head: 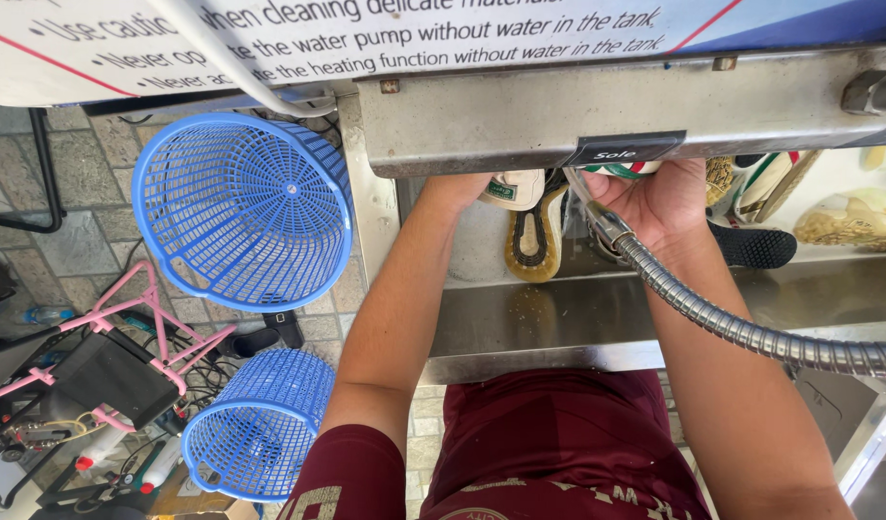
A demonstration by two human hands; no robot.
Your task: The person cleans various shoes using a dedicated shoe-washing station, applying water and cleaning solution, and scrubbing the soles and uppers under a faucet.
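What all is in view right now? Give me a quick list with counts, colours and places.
Shoe: one, white with tan sole, sole-up in the sink.
Sink: one, steel, centre.
Other shoes: several, mixed colours, right part of the sink.
Metal hose: one, silver, from the right edge.
Baskets: two, blue, on the left.
Pink frame: one, lower left on the floor.
Left hand: on the shoe, partly hidden.
Right hand: gripping the hose end.

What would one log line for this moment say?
left hand: on white shoe | right hand: gripping metal hose nozzle | place: steel sink | nearby: blue baskets
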